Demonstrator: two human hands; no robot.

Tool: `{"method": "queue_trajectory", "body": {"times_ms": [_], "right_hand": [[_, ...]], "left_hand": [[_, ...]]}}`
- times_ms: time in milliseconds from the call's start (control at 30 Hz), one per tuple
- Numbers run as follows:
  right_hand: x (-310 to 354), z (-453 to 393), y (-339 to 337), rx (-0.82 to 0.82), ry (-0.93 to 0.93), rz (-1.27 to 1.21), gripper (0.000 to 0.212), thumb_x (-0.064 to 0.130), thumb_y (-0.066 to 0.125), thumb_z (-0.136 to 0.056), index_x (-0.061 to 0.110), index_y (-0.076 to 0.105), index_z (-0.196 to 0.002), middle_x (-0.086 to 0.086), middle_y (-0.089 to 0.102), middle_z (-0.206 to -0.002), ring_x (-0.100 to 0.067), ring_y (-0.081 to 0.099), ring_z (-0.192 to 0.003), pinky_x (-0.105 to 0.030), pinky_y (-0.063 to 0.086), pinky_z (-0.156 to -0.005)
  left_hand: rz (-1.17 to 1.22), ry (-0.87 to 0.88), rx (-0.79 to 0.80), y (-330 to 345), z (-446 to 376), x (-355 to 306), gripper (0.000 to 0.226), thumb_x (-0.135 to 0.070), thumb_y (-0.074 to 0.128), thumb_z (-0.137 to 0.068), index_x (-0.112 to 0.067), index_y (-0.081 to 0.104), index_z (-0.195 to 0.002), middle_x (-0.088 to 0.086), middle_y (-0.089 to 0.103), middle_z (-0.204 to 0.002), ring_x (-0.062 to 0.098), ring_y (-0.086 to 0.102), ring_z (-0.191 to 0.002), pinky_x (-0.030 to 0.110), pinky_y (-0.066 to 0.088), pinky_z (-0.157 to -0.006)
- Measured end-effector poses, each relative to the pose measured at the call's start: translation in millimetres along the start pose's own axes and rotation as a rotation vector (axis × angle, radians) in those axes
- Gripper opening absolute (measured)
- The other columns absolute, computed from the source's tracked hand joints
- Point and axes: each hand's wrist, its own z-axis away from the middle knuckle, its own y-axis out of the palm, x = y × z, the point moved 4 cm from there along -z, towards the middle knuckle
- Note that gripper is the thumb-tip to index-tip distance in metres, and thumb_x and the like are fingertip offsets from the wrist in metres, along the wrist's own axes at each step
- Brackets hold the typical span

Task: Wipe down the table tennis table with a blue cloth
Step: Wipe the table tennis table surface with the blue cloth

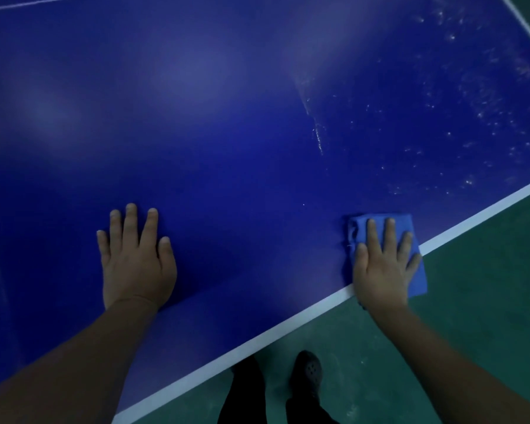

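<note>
Dark blue table tennis table (227, 117) with white edge line, whitish specks at far right, over green floor (487, 301), left hand (136, 261) flat on the top with fingers straight and slightly spread, right hand (383, 264) pressing straight fingers on folded blue cloth (416, 270) at the near edge.

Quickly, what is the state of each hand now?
Left hand: open, flat on the table, holding nothing.
Right hand: open, fingers straight, pressing the cloth on the table edge.
</note>
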Motion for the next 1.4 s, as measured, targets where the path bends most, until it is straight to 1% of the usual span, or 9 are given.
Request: {"method": "queue_trajectory", "body": {"times_ms": [133,400,500,567,667,867,1067,1167,1400], "right_hand": [[41,18,6,-0.044,-0.016,-0.018,0.060,0.047,0.013,-0.102,0.030,0.013,-0.160,-0.003,0.001,-0.168,-0.038,-0.005,-0.152,-0.064,0.001,-0.119],[198,20,15,-0.074,-0.650,0.035,0.056,0.046,0.027,-0.101,0.031,0.033,-0.154,-0.004,0.025,-0.164,-0.041,0.015,-0.151,-0.067,0.010,-0.118],[129,-32,-1,-0.090,-0.324,0.050,0.060,0.048,0.021,-0.097,0.032,0.033,-0.154,-0.004,0.026,-0.164,-0.043,0.020,-0.149,-0.066,0.014,-0.116],[61,-50,-12,-0.055,-0.080,0.034,0.064,0.051,0.011,-0.097,0.035,0.018,-0.158,-0.001,0.010,-0.168,-0.038,0.005,-0.152,-0.065,0.008,-0.118],[28,-37,-16,-0.012,0.041,-0.053,0.067,0.055,0.005,-0.097,0.033,0.009,-0.160,0.002,-0.003,-0.168,-0.032,-0.007,-0.153,-0.062,0.000,-0.120],[177,23,16,-0.097,-0.415,0.039,0.060,0.047,0.026,-0.098,0.027,0.034,-0.154,-0.009,0.025,-0.163,-0.048,0.017,-0.148,-0.071,0.012,-0.114],[342,5,19,-0.113,-0.633,-0.043,0.057,0.045,0.030,-0.101,0.030,0.028,-0.156,-0.007,0.016,-0.166,-0.045,0.006,-0.150,-0.069,0.000,-0.116],[304,-39,6,-0.127,-0.402,-0.079,0.057,0.044,0.033,-0.099,0.031,0.032,-0.155,-0.006,0.023,-0.164,-0.048,0.015,-0.148,-0.070,0.008,-0.115],[94,-33,-7,-0.075,0.198,-0.119,0.057,0.046,0.014,-0.105,0.028,0.019,-0.159,-0.007,0.008,-0.167,-0.045,0.003,-0.150,-0.068,0.005,-0.116]], "left_hand": [[0.000,0.001,-0.001,0,1,0,0.064,-0.044,0.019,-0.098,-0.018,0.025,-0.156,0.010,0.011,-0.166,0.026,-0.003,-0.153,0.048,-0.004,-0.123],[0.007,0.004,-0.002,2,-1,3,0.065,-0.045,0.017,-0.098,-0.018,0.024,-0.156,0.008,0.010,-0.166,0.025,-0.005,-0.153,0.049,-0.003,-0.123],[-0.006,0.006,0.009,3,-2,2,0.065,-0.045,0.017,-0.098,-0.018,0.023,-0.157,0.008,0.008,-0.166,0.023,-0.007,-0.153,0.048,-0.005,-0.123],[-0.005,0.011,0.005,3,-1,2,0.064,-0.045,0.018,-0.098,-0.018,0.023,-0.157,0.008,0.008,-0.166,0.023,-0.008,-0.153,0.049,-0.004,-0.123],[-0.003,0.016,0.001,4,-1,2,0.064,-0.045,0.017,-0.098,-0.018,0.023,-0.157,0.008,0.009,-0.166,0.023,-0.008,-0.153,0.048,-0.005,-0.123],[0.056,0.012,-0.051,3,-1,5,0.064,-0.043,0.019,-0.099,-0.014,0.025,-0.156,0.008,0.010,-0.166,0.021,-0.006,-0.154,0.046,-0.004,-0.124],[0.122,-0.002,-0.102,3,-3,8,0.065,-0.039,0.027,-0.097,-0.005,0.027,-0.153,0.016,0.012,-0.165,0.026,0.002,-0.154,0.048,0.002,-0.124],[0.097,0.006,-0.078,4,-3,6,0.065,-0.041,0.026,-0.098,-0.007,0.028,-0.153,0.014,0.014,-0.165,0.026,0.002,-0.154,0.048,0.000,-0.123],[0.039,0.030,-0.062,2,-3,5,0.062,-0.041,0.023,-0.100,-0.007,0.038,-0.150,0.015,0.021,-0.163,0.029,0.005,-0.153,0.045,-0.005,-0.124]]}}
